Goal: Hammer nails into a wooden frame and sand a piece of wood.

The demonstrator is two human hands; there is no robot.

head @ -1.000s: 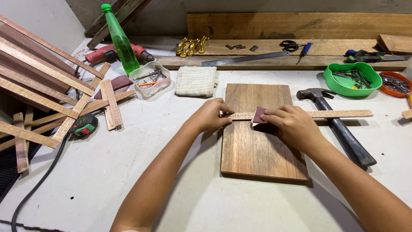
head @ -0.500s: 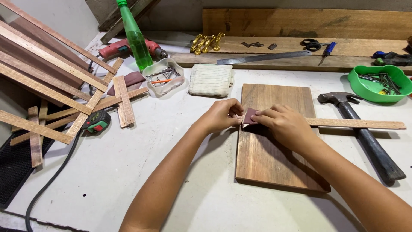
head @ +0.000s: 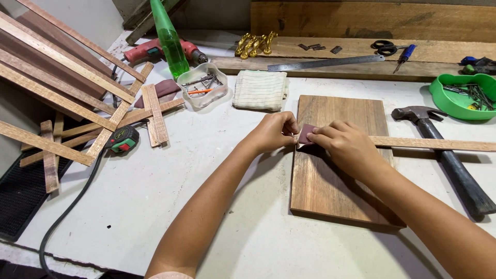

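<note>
Two bare hands meet at the left end of a thin wooden strip [head: 434, 143] that lies across a dark wooden board [head: 336, 170] toward the right side of the white tabletop [head: 170, 196]. The left hand [head: 274, 132] pinches the strip's end between curled fingers, and the right hand [head: 349, 147] presses a small reddish-brown piece of sandpaper [head: 306, 133] down onto it, fingers closed over the sheet. Such a strip looks light and stiff yet slender enough to flex or snap, so it is best held close to the worked end with the board backing it; the sandpaper is limp and needs flat finger pressure. A claw hammer [head: 444, 155] lies beside the board's right edge, under the strip.
</note>
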